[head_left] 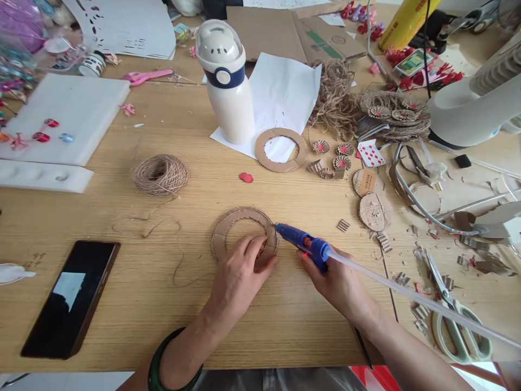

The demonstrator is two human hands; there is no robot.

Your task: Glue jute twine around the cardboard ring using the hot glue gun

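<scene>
A cardboard ring (221,237) with twine along its outer edge lies flat on the wooden table. My left hand (240,269) grips the ring's lower right part, thumb at the outer edge and fingers over the inner rim. In my right hand (340,282) is a blue glue gun (301,239), a long clear glue stick trailing from its back. The gun's nozzle is at the ring's right outer edge. A ball of twine (160,175) sits to the upper left, with a loose strand curving down toward the ring.
A white bottle (232,98) stands behind the ring, beside a second cardboard ring (260,157) on white paper. A phone (71,298) lies at left. Green-handled scissors (456,320), cardboard scraps and round corrugated pieces (372,212) are at right. Two red discs (246,177) lie centrally.
</scene>
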